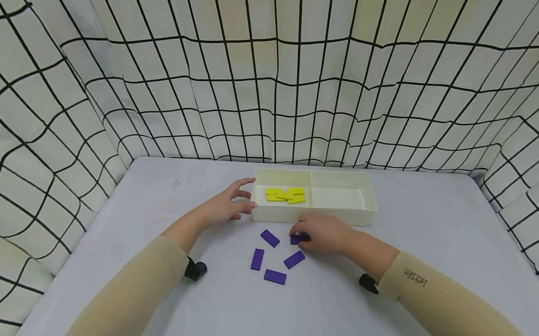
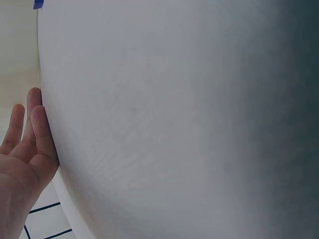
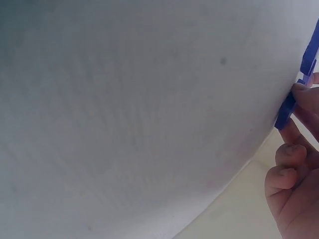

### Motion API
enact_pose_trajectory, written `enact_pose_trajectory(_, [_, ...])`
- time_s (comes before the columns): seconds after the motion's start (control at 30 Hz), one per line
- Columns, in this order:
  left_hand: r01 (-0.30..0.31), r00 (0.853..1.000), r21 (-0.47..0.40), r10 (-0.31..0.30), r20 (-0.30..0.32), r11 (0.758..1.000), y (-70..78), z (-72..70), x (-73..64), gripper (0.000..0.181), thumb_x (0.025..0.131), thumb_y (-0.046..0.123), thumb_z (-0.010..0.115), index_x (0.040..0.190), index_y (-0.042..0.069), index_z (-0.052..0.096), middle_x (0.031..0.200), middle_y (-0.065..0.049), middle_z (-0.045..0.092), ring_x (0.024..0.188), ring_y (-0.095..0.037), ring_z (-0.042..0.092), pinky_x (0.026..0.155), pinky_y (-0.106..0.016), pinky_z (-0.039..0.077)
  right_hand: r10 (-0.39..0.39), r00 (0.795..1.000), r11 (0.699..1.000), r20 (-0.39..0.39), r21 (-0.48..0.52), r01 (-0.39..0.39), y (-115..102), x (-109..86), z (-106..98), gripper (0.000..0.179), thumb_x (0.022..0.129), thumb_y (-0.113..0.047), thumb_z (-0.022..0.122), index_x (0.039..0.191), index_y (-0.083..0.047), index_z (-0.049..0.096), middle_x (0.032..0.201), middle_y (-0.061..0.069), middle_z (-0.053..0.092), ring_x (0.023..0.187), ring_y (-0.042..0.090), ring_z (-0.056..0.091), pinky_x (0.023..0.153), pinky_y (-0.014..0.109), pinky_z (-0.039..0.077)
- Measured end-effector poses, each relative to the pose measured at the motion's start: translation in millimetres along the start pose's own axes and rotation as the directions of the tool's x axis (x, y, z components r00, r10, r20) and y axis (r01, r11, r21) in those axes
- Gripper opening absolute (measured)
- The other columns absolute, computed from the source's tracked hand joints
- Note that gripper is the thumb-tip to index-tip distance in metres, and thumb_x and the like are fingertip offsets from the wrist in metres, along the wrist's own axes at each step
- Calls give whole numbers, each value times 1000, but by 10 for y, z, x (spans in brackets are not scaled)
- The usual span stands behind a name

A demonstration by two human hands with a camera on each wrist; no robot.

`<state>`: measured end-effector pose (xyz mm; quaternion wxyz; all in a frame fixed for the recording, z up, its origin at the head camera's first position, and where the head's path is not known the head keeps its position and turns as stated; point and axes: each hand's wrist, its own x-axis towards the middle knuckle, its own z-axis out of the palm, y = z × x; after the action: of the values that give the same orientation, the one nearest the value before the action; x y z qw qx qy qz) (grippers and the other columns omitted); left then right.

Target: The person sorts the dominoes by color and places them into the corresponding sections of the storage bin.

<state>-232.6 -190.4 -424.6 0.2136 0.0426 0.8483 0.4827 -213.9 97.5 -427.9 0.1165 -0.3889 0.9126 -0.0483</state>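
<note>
"Where is the right hand (image 1: 325, 234)?"

"Just on the near side of the cream-white, rectangular, two-compartment plastic box (image 1: 274, 215), around the middle of its near wall. Its thumb and finger pinch a small, flat, purple rectangular block (image 1: 296, 240); the other fingers are curled in."

"Has that block been lifted off the white tabletop (image 1: 234, 317)?"

"One cannot tell; it is at least very close to the surface."

"And the left hand (image 1: 228, 206)?"

"It is at the box's left end, fingers spread and loosely bent, grasping nothing. The fingertips seem to touch the left wall."

"What does the box contain?"

"Several flat yellow rectangular pieces (image 1: 285, 196) lie overlapping in the left compartment. The right compartment (image 1: 337, 198) shows its bare floor."

"Are there other purple pieces?"

"Four, lying flat and apart from one another on the near side of the box: one far left (image 1: 270, 238), one upright-looking to the left (image 1: 257, 259), one slanted to the right (image 1: 294, 259), and one nearest the person (image 1: 275, 276)."

"And beyond the table?"

"White sheeting with a black grid (image 1: 302, 92) stands along the far side."
</note>
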Motion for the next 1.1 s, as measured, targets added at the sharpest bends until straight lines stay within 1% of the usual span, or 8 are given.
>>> enact_pose_trajectory(0.2, [6, 1000, -1, -6, -2, 1000, 7, 0, 2, 77, 94, 39, 67, 154, 46, 19, 149, -7, 40, 114, -22, 61, 99, -43, 48, -1, 1000, 1000, -10, 8, 1, 12, 4, -1, 28, 89, -29, 75, 116, -28, 72, 93, -14, 57, 84, 6, 52, 80, 24, 48])
enact_pose_trajectory(0.37, [10, 1000, -1, -10, 4, 1000, 11, -7, 3, 76, 94, 40, 66, 153, 47, 19, 149, -7, 39, 115, -22, 61, 100, -44, 47, -9, 1000, 999, -25, 37, 10, -6, -26, -71, 28, 88, -27, 75, 116, -27, 73, 95, -13, 59, 84, 7, 53, 80, 25, 48])
enact_pose_trajectory(0.5, [12, 1000, -1, -12, 9, 1000, 10, -7, 8, 76, 95, 40, 66, 153, 47, 19, 149, -7, 39, 115, -22, 61, 100, -44, 47, -6, 1000, 998, -29, 66, 8, -15, -56, -150, 28, 89, -26, 75, 116, -26, 73, 99, -11, 62, 89, 7, 57, 84, 26, 50])
enact_pose_trajectory(0.63, [9, 1000, -2, -9, 8, 1000, -1, -6, 15, 77, 93, 42, 67, 153, 47, 19, 149, -7, 40, 114, -21, 61, 100, -44, 47, 24, 999, 995, -20, 92, -23, -17, -84, -239, 28, 90, -27, 73, 118, -28, 72, 105, -12, 64, 97, 6, 59, 89, 27, 50])
enact_pose_trajectory(0.8, [3, 1000, -6, -3, 10, 1000, -14, -2, 10, 78, 93, 42, 68, 154, 46, 19, 149, -7, 40, 115, -21, 61, 99, -44, 47, 29, 998, 993, -53, 115, -23, 5, -131, -364, 29, 90, -26, 73, 120, -25, 72, 108, -9, 64, 99, 9, 59, 91, 31, 50])
enact_pose_trajectory(0.97, [4, 1000, -10, -4, 16, 1000, -26, -1, 21, 77, 93, 42, 67, 153, 47, 19, 150, -7, 39, 116, -22, 60, 101, -45, 46, 33, 995, 991, -96, 135, -20, 84, -178, -491, 31, 91, -24, 73, 121, -22, 72, 109, -7, 65, 98, 13, 59, 89, 33, 51])
enact_pose_trajectory(1.1, [1, 1000, -9, -1, 17, 1000, -27, -6, 28, 78, 93, 44, 67, 153, 47, 19, 151, -8, 38, 116, -23, 60, 101, -46, 46, 46, 992, 990, -115, 141, -29, 192, -217, -590, 31, 91, -24, 72, 122, -20, 71, 106, -5, 64, 93, 18, 58, 82, 32, 50])
